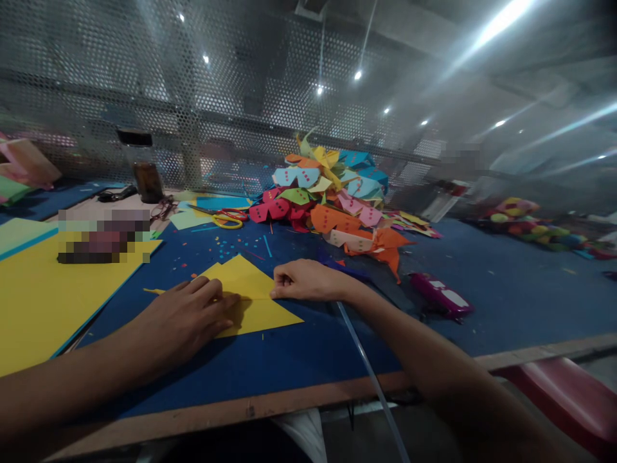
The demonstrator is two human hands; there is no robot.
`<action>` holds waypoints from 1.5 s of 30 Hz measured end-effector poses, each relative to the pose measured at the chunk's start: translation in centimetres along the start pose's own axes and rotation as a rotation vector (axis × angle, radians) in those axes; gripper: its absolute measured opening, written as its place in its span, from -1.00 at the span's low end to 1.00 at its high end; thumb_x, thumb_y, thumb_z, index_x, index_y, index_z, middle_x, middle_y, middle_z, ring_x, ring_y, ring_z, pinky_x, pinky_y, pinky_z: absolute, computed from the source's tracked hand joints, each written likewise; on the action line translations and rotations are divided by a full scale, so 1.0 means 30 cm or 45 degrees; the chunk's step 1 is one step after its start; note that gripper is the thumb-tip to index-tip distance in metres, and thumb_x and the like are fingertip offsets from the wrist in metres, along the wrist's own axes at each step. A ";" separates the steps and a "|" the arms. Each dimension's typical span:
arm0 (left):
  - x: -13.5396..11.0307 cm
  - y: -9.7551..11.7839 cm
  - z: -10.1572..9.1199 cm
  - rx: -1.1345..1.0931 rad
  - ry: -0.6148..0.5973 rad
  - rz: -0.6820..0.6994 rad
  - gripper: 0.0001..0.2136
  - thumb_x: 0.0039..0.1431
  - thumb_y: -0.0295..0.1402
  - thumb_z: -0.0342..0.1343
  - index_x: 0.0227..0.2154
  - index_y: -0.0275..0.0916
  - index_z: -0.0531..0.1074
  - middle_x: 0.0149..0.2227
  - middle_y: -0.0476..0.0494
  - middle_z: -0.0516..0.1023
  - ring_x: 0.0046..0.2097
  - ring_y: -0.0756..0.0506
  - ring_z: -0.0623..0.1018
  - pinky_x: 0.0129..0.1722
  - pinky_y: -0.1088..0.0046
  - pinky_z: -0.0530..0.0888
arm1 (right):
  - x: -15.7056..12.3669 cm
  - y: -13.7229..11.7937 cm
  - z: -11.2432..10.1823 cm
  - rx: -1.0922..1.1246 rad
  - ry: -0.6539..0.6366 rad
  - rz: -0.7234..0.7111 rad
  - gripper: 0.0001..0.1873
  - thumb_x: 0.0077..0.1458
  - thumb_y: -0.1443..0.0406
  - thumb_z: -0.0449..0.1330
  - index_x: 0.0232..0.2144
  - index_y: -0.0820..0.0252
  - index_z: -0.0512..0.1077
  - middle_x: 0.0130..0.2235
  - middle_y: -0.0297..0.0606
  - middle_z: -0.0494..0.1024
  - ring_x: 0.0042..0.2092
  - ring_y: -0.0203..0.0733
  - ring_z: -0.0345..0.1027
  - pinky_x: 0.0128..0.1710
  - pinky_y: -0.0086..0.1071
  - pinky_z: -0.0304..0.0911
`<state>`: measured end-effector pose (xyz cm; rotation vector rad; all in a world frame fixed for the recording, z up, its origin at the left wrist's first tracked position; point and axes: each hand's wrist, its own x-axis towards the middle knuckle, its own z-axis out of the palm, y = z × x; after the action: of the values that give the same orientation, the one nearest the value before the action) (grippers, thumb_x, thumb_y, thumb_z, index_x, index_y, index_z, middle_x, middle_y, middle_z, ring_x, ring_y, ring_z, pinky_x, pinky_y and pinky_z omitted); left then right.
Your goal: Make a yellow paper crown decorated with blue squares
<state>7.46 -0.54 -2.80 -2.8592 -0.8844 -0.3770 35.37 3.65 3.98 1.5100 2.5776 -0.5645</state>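
Observation:
A sheet of yellow paper [247, 275] with a crease across it lies on the blue table top in front of me. My left hand [195, 310] rests on its left part, fingers stretched out and slightly bent, pressing it down. At the right end of the crease, my right hand [308, 280] has its fingers curled into a pinch at the paper's edge. Part of the paper is hidden under the left hand.
Yellow-handled scissors [226, 224] lie behind the paper among scraps. A heap of colourful folded paper shapes [332, 193] stands at the back. Large yellow sheets [62, 296] lie left, a purple case [439, 296] right. A clear tube [369, 366] crosses the table's front edge.

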 end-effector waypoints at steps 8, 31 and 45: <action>0.002 0.002 0.001 0.020 -0.002 0.029 -0.66 0.38 -0.56 0.04 0.10 -0.17 0.54 -0.12 -0.19 0.55 -0.13 -0.21 0.57 -0.08 0.12 0.58 | -0.004 0.005 -0.008 -0.023 -0.028 0.007 -0.74 0.27 0.10 0.29 -0.30 0.17 0.51 -0.29 -0.32 0.62 -0.30 -0.24 0.40 -0.40 -0.41 -0.03; 0.000 -0.001 0.005 0.008 0.020 0.009 -0.67 0.41 -0.54 0.04 0.11 -0.14 0.52 -0.12 -0.18 0.56 -0.12 -0.19 0.56 -0.05 0.17 0.56 | -0.007 0.010 -0.023 -0.071 -0.085 0.009 -0.71 0.29 0.07 0.26 -0.32 0.17 0.49 -0.29 -0.31 0.59 -0.31 -0.24 0.36 -0.39 -0.40 -0.04; 0.000 0.003 0.000 0.072 0.013 0.026 -0.69 0.40 -0.52 0.06 0.11 -0.16 0.54 -0.15 -0.18 0.54 -0.15 -0.19 0.54 -0.12 0.23 0.54 | -0.011 0.009 -0.029 -0.080 -0.112 0.019 -0.72 0.30 0.09 0.26 -0.32 0.17 0.47 -0.31 -0.34 0.56 -0.33 -0.26 0.31 -0.39 -0.42 -0.03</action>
<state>7.51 -0.62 -2.79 -2.8100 -0.8500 -0.3587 35.87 3.82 4.81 1.4498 2.4923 -0.5309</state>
